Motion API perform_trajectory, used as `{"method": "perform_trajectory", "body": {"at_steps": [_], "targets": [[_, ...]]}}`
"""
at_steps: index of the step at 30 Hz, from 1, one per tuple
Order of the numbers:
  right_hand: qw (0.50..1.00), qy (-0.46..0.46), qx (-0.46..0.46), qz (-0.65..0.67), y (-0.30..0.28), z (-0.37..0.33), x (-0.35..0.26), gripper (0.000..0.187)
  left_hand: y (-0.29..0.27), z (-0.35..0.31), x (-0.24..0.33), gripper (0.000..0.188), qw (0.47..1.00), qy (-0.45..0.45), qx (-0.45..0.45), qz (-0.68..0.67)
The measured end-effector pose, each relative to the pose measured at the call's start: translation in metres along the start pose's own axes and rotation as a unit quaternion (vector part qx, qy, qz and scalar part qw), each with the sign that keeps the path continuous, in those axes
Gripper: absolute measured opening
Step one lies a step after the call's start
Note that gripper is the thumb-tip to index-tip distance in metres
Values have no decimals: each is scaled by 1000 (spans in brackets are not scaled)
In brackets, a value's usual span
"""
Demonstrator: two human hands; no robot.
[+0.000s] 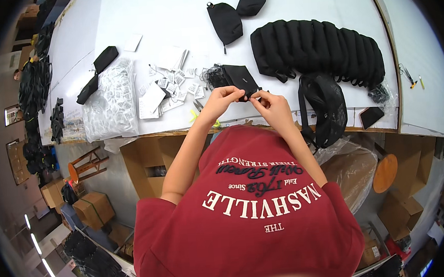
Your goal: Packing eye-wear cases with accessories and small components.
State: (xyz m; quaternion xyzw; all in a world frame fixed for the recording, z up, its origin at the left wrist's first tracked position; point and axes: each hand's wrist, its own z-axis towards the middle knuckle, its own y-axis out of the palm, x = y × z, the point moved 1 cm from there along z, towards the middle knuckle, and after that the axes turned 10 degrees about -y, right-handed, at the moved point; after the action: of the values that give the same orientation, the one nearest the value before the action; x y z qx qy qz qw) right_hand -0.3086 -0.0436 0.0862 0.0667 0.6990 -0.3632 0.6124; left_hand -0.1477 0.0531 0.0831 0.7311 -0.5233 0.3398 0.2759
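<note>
Both of my hands meet over a small black pouch (242, 77) close to the table's near edge. My left hand (223, 101) is closed, its thumb and forefinger pinched at the pouch's near edge. Just beside it, my right hand (274, 108) is closed in a pinch as well. Whatever is between the fingertips is dark and too small to name. A tangle of thin black strings (213, 77) touches the pouch's left side. White paper tags (170, 90) lie scattered left of it. Yellow-handled snips (197, 109) rest by my left wrist.
A row of black pouches (319, 52) lines the right, with a black bag (328, 108) hanging over the edge. A phone (371, 117) lies at the right edge. Left stands a clear plastic bag of tags (110, 102); more pouches (226, 24) lie farther back.
</note>
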Motion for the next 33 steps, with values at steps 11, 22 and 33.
{"method": "perform_trajectory", "body": {"at_steps": [11, 22, 33], "targets": [[999, -36, 23, 27, 2, -14, 3, 16, 18, -17, 3, 14, 998, -18, 51, 24], [905, 29, 42, 422, -36, -11, -13, 9, 34, -35, 31, 11, 975, 150, 97, -134], [881, -20, 48, 469, -32, -13, -23, 11, 56, -39, 47, 12, 986, 75, 91, -119]]}}
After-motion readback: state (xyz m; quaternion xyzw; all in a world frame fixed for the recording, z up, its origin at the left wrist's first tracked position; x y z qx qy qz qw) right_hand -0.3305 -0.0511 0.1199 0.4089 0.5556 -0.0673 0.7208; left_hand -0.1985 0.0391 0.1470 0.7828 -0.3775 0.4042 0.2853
